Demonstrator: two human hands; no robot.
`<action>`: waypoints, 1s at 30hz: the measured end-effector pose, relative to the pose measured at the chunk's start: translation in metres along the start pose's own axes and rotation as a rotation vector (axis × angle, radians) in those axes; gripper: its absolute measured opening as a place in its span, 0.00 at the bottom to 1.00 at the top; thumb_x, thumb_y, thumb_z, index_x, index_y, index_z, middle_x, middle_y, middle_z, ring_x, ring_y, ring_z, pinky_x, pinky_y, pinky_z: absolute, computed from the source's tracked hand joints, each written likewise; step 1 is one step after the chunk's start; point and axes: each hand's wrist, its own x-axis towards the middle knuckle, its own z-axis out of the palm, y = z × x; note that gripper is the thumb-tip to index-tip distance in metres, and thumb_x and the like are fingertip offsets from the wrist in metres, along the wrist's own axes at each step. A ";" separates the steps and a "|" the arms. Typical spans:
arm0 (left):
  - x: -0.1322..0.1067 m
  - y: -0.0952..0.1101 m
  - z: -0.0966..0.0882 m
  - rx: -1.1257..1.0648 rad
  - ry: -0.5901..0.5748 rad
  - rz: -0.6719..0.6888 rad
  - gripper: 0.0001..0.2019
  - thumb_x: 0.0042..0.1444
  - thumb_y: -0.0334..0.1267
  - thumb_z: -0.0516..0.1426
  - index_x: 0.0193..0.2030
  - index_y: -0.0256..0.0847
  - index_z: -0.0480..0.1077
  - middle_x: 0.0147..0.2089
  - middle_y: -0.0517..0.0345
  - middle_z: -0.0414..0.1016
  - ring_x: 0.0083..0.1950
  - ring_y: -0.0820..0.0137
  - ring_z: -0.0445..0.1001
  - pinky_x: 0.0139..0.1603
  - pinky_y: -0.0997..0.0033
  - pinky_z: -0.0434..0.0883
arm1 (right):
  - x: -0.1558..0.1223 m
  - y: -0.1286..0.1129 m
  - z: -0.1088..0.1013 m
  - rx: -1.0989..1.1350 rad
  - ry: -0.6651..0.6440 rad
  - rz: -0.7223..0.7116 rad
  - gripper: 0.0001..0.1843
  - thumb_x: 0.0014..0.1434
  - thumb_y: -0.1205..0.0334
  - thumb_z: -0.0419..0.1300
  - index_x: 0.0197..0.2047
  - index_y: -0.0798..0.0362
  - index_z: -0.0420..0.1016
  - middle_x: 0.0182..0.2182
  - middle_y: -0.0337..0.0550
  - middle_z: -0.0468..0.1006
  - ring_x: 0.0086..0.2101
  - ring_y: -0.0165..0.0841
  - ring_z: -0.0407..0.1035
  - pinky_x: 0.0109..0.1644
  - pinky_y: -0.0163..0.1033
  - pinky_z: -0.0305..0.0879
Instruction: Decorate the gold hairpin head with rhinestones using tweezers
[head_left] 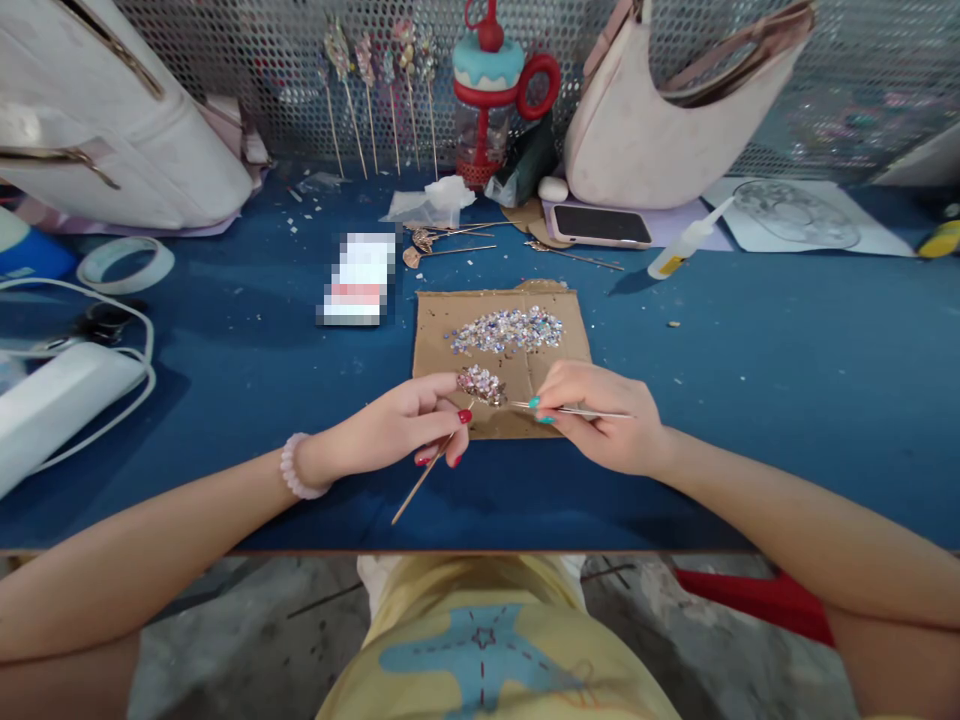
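Note:
My left hand point(409, 425) is closed on a thin gold hair stick point(421, 480) whose head point(481, 384) is covered with sparkling sequins. My right hand point(600, 415) pinches metal tweezers point(581, 411), their tip pointing left toward the decorated head. Both hands rest over a brown cardboard sheet point(435, 340) that carries a heap of loose iridescent sequins point(508, 329) just beyond them.
On the blue table point(787, 360): a glue bottle point(686, 243), a phone point(601, 224), more hair sticks point(448, 247), a tape roll point(124, 263), a white device with a cable point(56, 400), bags at the back, a red cup point(491, 95). Finished sticks stand in the mesh wall.

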 end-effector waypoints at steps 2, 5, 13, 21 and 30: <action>0.000 0.001 0.000 0.000 -0.006 -0.001 0.19 0.64 0.36 0.52 0.61 0.35 0.62 0.25 0.65 0.73 0.19 0.80 0.59 0.21 0.79 0.58 | 0.000 0.000 0.000 0.012 0.002 -0.005 0.04 0.64 0.71 0.58 0.38 0.54 0.73 0.27 0.44 0.77 0.29 0.30 0.71 0.32 0.36 0.69; 0.000 0.002 0.001 0.005 -0.014 -0.004 0.20 0.63 0.35 0.52 0.62 0.35 0.61 0.25 0.65 0.73 0.19 0.80 0.59 0.21 0.79 0.57 | 0.000 -0.001 0.000 0.028 0.015 -0.020 0.04 0.64 0.71 0.58 0.39 0.55 0.73 0.27 0.44 0.77 0.29 0.30 0.72 0.33 0.37 0.70; 0.000 0.003 0.000 0.019 -0.010 -0.009 0.21 0.64 0.36 0.52 0.62 0.35 0.61 0.25 0.65 0.73 0.19 0.80 0.58 0.21 0.78 0.56 | -0.001 0.000 0.000 0.002 0.018 -0.003 0.04 0.64 0.71 0.59 0.39 0.53 0.72 0.28 0.43 0.77 0.29 0.30 0.71 0.32 0.37 0.70; 0.001 0.002 0.000 0.037 -0.001 -0.002 0.18 0.65 0.40 0.52 0.59 0.36 0.63 0.25 0.64 0.73 0.19 0.79 0.58 0.21 0.78 0.56 | -0.002 0.001 -0.004 0.063 0.080 0.093 0.03 0.64 0.68 0.59 0.38 0.53 0.74 0.28 0.42 0.77 0.28 0.29 0.71 0.31 0.36 0.68; 0.002 -0.001 -0.006 0.090 0.183 0.064 0.20 0.64 0.40 0.53 0.60 0.34 0.61 0.24 0.66 0.71 0.19 0.80 0.58 0.21 0.79 0.57 | -0.006 0.049 -0.027 -0.136 0.331 0.420 0.12 0.62 0.52 0.64 0.34 0.51 0.77 0.29 0.39 0.78 0.31 0.29 0.72 0.36 0.36 0.67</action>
